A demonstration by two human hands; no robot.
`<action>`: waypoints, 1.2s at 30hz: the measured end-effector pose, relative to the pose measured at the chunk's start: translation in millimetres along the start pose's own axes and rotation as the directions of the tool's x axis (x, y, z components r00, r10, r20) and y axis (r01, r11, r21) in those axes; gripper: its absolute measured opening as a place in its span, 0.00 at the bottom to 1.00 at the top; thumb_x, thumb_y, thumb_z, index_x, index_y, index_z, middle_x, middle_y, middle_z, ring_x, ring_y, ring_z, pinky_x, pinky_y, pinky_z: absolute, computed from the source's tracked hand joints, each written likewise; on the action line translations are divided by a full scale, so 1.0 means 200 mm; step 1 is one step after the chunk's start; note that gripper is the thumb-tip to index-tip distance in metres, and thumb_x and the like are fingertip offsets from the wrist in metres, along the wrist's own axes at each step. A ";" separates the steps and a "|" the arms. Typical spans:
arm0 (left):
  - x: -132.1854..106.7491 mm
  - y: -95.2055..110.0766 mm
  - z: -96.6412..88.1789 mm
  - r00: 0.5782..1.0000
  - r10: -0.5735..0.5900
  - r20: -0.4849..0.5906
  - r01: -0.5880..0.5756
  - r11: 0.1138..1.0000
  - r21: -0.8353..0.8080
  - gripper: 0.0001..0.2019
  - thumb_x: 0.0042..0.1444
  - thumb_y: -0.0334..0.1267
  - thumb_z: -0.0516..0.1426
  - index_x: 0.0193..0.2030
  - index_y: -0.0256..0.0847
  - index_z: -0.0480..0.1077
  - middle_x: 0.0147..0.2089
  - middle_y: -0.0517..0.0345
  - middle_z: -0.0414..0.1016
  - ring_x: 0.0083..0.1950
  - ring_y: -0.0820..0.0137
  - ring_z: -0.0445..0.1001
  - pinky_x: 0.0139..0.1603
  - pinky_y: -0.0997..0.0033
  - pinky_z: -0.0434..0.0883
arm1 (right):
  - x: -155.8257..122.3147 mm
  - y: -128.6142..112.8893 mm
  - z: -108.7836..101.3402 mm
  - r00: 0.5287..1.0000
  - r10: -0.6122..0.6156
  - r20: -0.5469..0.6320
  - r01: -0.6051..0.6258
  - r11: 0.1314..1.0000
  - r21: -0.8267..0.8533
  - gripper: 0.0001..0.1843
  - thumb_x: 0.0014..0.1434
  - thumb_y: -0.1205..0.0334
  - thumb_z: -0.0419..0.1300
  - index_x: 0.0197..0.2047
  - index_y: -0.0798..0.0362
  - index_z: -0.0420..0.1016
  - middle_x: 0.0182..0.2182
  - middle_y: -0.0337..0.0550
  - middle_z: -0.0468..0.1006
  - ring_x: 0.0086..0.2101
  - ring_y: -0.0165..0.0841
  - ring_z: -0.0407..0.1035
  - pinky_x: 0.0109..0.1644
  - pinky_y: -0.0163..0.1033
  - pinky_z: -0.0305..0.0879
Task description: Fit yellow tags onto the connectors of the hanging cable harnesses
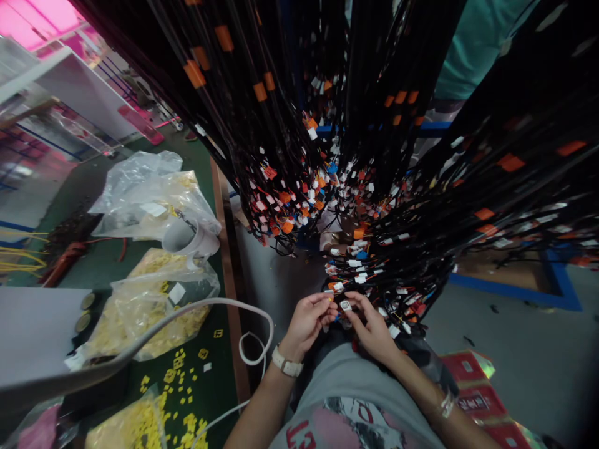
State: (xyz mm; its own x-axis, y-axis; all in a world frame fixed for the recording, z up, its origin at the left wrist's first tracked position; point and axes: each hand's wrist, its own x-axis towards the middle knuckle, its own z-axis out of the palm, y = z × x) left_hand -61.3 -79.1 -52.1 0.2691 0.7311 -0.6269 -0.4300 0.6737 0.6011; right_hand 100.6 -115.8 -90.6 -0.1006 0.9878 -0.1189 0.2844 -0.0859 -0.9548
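Observation:
My right hand (372,327) pinches a small white plug connector (345,305) between thumb and fingertips, its face turned up. Close beside it, my left hand (306,321) is closed, with a tiny yellow piece (330,299) showing at the fingertips. The two hands nearly meet in front of my lap. Just beyond them hang thick bundles of black wiring harnesses (402,231), ending in many white, orange, blue and red connectors. Fingers hide most of the yellow piece, and where the connector's own cable runs is unclear.
On the left, a green-topped table (222,368) carries plastic bags of yellow pieces (154,312), loose yellow pieces (189,430) and a white cup (191,240). A pale hose (219,301) curves over its edge. Red boxes (472,386) lie on the floor at right, near a blue frame (561,287).

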 end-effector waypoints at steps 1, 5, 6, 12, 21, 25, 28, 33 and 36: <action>0.00 0.00 0.00 1.000 -0.007 -0.002 0.007 1.000 -0.003 0.14 0.45 0.35 0.66 0.38 0.30 0.73 0.30 0.53 0.76 0.27 0.77 0.73 0.30 0.81 0.72 | 0.00 0.00 0.00 1.000 -0.001 0.006 0.000 1.000 0.012 0.18 0.63 0.57 0.50 0.55 0.49 0.58 0.45 0.47 0.76 0.46 0.36 0.71 0.49 0.41 0.67; 0.00 0.00 0.01 1.000 -0.022 -0.017 0.022 1.000 0.000 0.14 0.43 0.34 0.67 0.37 0.29 0.74 0.31 0.51 0.76 0.28 0.77 0.73 0.33 0.79 0.72 | -0.01 0.00 0.00 1.000 0.004 0.024 -0.005 0.999 0.045 0.18 0.63 0.57 0.50 0.55 0.48 0.57 0.46 0.47 0.75 0.46 0.36 0.71 0.50 0.42 0.66; 0.00 -0.01 0.01 1.000 -0.024 -0.019 0.024 1.000 0.004 0.15 0.43 0.35 0.67 0.37 0.29 0.75 0.31 0.52 0.76 0.28 0.77 0.73 0.33 0.79 0.72 | -0.01 0.00 0.00 1.000 0.005 0.029 -0.007 0.999 0.047 0.17 0.63 0.57 0.50 0.55 0.48 0.57 0.46 0.47 0.75 0.46 0.36 0.71 0.50 0.42 0.66; 0.01 -0.03 0.00 1.000 -0.014 -0.016 0.014 1.000 0.014 0.14 0.41 0.35 0.67 0.35 0.30 0.74 0.26 0.57 0.73 0.25 0.79 0.69 0.28 0.81 0.68 | -0.01 -0.01 -0.01 0.998 0.000 0.058 -0.005 0.996 0.088 0.14 0.62 0.57 0.51 0.52 0.48 0.60 0.44 0.45 0.75 0.45 0.35 0.70 0.50 0.42 0.66; 0.01 -0.06 0.00 0.996 0.084 -0.016 -0.078 0.973 0.218 0.14 0.43 0.37 0.66 0.37 0.32 0.76 0.28 0.57 0.72 0.25 0.79 0.66 0.27 0.79 0.62 | -0.01 -0.04 -0.02 0.998 0.015 0.068 -0.019 0.999 0.051 0.10 0.62 0.57 0.52 0.44 0.50 0.67 0.36 0.41 0.75 0.33 0.32 0.69 0.38 0.37 0.67; 0.01 -0.06 0.02 0.985 0.167 -0.047 -0.137 0.917 0.375 0.12 0.42 0.39 0.65 0.32 0.34 0.75 0.24 0.59 0.71 0.23 0.78 0.64 0.24 0.78 0.60 | -0.01 -0.04 -0.02 0.998 0.011 0.059 -0.014 0.999 0.047 0.10 0.61 0.58 0.52 0.44 0.50 0.67 0.37 0.42 0.75 0.33 0.32 0.69 0.38 0.37 0.67; 0.00 -0.06 0.03 0.978 0.204 -0.036 -0.166 0.875 0.454 0.11 0.42 0.39 0.64 0.30 0.33 0.75 0.23 0.59 0.71 0.22 0.78 0.63 0.24 0.78 0.59 | -0.01 -0.03 -0.02 0.999 0.007 0.051 -0.009 0.999 0.031 0.10 0.61 0.58 0.52 0.45 0.50 0.67 0.38 0.42 0.76 0.34 0.32 0.70 0.39 0.37 0.67; 0.00 -0.04 0.03 0.975 0.219 -0.025 -0.177 0.848 0.500 0.10 0.42 0.39 0.64 0.29 0.34 0.76 0.24 0.58 0.72 0.23 0.77 0.64 0.26 0.77 0.62 | -0.01 -0.02 -0.02 0.999 -0.023 0.048 0.024 0.999 -0.021 0.11 0.61 0.59 0.52 0.46 0.50 0.69 0.41 0.44 0.77 0.40 0.35 0.72 0.45 0.40 0.68; 0.00 -0.05 0.02 0.973 0.231 -0.002 -0.194 0.821 0.536 0.09 0.43 0.39 0.63 0.30 0.34 0.76 0.26 0.56 0.74 0.25 0.75 0.66 0.27 0.76 0.62 | -0.01 -0.01 -0.02 0.998 -0.044 0.039 0.046 0.997 -0.054 0.12 0.61 0.59 0.53 0.46 0.50 0.70 0.43 0.45 0.78 0.43 0.36 0.71 0.49 0.42 0.67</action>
State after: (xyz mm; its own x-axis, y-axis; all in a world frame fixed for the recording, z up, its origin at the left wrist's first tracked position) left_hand -53.9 -84.8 -55.6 0.1609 0.8670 -0.4716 0.0569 0.4689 0.8814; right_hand 104.1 -117.6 -86.6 -0.1504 0.9848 -0.0869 0.3301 -0.0329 -0.9434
